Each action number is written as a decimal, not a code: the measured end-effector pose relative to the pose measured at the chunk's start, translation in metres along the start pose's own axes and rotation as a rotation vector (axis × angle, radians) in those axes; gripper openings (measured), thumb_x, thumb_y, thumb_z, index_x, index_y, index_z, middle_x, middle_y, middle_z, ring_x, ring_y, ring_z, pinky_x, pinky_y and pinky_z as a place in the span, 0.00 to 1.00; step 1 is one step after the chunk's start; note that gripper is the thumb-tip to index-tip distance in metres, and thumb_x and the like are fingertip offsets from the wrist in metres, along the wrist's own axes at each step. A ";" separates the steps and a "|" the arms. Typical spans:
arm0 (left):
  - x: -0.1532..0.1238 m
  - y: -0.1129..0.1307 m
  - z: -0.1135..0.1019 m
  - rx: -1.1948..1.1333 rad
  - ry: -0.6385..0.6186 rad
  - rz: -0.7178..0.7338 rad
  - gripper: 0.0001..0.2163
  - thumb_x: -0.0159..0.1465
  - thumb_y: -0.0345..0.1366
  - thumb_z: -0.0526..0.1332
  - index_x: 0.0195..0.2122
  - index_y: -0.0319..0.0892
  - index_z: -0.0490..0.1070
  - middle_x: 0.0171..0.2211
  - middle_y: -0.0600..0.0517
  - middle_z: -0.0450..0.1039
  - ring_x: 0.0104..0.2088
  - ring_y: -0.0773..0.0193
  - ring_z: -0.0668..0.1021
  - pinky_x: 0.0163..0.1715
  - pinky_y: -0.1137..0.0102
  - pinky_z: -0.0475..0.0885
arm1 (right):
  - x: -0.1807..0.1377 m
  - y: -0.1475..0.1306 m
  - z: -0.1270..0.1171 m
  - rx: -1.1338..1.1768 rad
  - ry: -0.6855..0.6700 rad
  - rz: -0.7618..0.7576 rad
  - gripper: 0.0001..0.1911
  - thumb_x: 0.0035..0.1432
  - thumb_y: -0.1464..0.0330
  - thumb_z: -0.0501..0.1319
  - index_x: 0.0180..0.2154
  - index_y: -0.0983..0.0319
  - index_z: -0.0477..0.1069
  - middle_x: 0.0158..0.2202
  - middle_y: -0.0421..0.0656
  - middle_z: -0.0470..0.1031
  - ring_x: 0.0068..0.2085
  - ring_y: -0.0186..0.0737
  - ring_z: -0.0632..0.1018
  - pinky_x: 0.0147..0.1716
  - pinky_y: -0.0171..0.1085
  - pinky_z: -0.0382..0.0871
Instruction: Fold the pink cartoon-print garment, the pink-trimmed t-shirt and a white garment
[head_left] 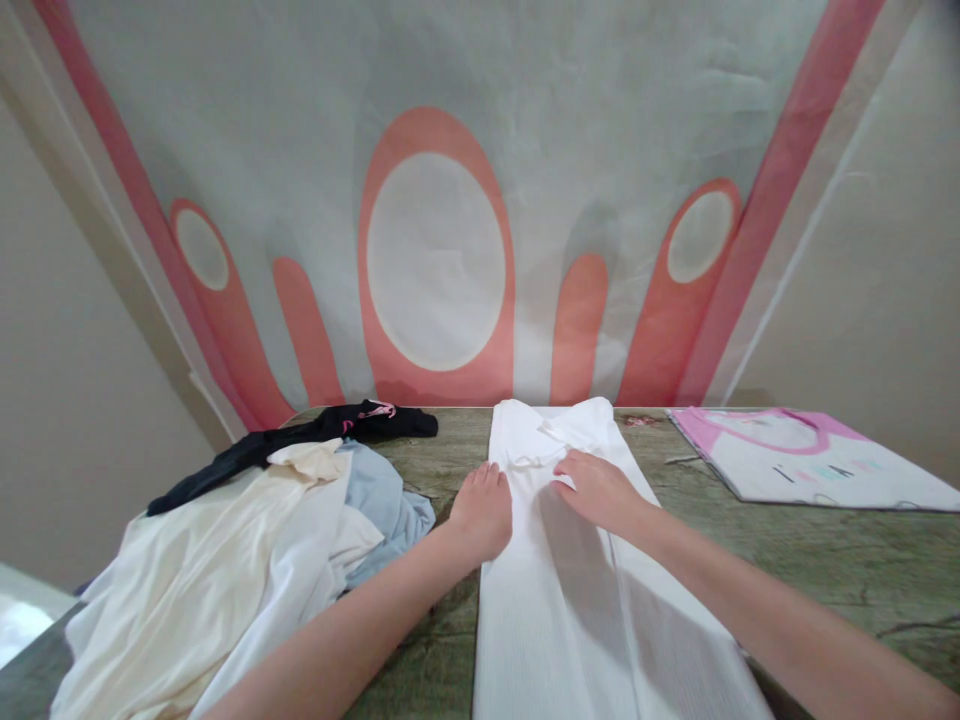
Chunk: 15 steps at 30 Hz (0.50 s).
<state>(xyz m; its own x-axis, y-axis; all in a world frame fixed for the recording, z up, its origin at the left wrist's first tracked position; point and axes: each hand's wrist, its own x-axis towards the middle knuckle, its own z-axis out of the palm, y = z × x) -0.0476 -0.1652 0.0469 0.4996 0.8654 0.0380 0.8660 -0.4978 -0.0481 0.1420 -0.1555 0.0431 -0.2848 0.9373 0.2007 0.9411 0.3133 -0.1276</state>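
Observation:
A long white garment (551, 620) lies lengthwise down the middle of the table, its upper end gathered into folds and a ruffled edge (534, 460). Over its left border, my left hand (482, 510) is closed with curled fingers on the cloth; the fingertips are partly hidden. My right hand (600, 490) reaches in from the right, its fingertips touching the cloth beside the ruffle. The thumb of that hand stands a little apart from the bent fingers. Its arm casts a shadow along the garment.
On the left is a loose heap of cream clothing (202, 570), blue-grey cloth (386, 500) and a black garment (300, 435). A flat white shirt with pink trim (847, 470) lies on the right. The wood-patterned table (810, 560) meets a printed backdrop (442, 380) behind.

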 end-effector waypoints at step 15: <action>0.015 -0.010 0.052 -0.096 0.102 -0.027 0.31 0.64 0.54 0.40 0.61 0.38 0.49 0.63 0.40 0.43 0.62 0.49 0.49 0.58 0.54 0.44 | 0.050 0.011 0.050 0.157 0.173 0.001 0.09 0.58 0.72 0.51 0.34 0.62 0.70 0.37 0.44 0.71 0.37 0.36 0.73 0.39 0.32 0.64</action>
<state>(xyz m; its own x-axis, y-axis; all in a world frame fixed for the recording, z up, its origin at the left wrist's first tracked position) -0.0499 -0.1446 -0.0037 0.4713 0.8708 0.1400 0.8750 -0.4815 0.0495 0.1291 -0.0975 0.0028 -0.2354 0.9021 0.3618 0.8975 0.3446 -0.2752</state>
